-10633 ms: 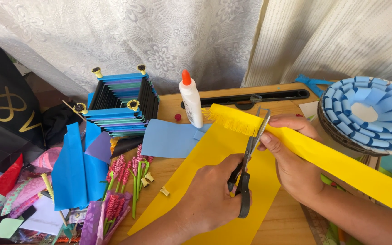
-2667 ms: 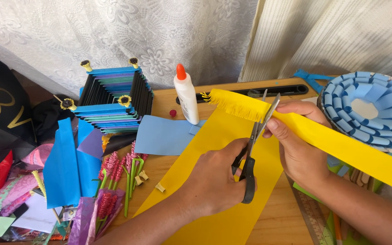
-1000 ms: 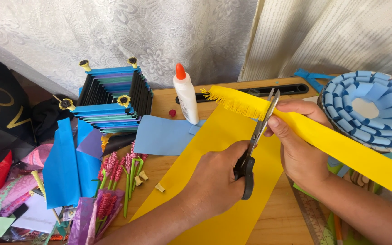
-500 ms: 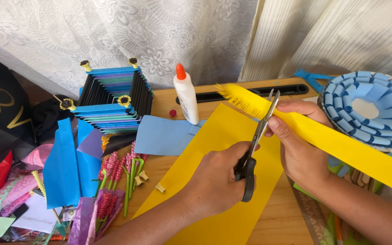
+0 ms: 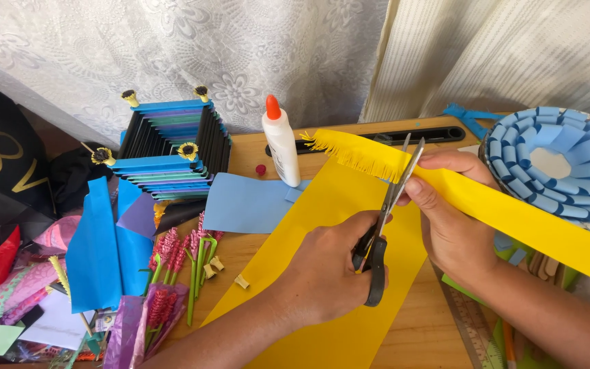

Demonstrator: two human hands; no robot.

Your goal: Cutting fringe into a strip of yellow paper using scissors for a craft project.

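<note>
My left hand (image 5: 329, 273) grips black-handled scissors (image 5: 384, 225), their blades open around the edge of a long yellow paper strip (image 5: 513, 215). My right hand (image 5: 448, 219) pinches that strip just right of the blades, thumb in front, fingers on top. The strip's left end (image 5: 356, 152) is cut into a fine fringe and hangs free above the table. Under both hands lies a large yellow paper sheet (image 5: 336, 328) on the wooden table (image 5: 431, 328).
A white glue bottle with an orange cap (image 5: 281, 147) stands behind the sheet, beside a light blue paper piece (image 5: 244, 203). A blue folded-paper stack (image 5: 172, 154), paper flowers (image 5: 179, 273) and scraps lie left. A blue looped paper ring (image 5: 554, 164) sits right, a ruler (image 5: 472, 328) below.
The fringed part of the strip has grown longer as the cuts moved rightward along it. The scissors' blades stand slightly wider open than half a second ago.
</note>
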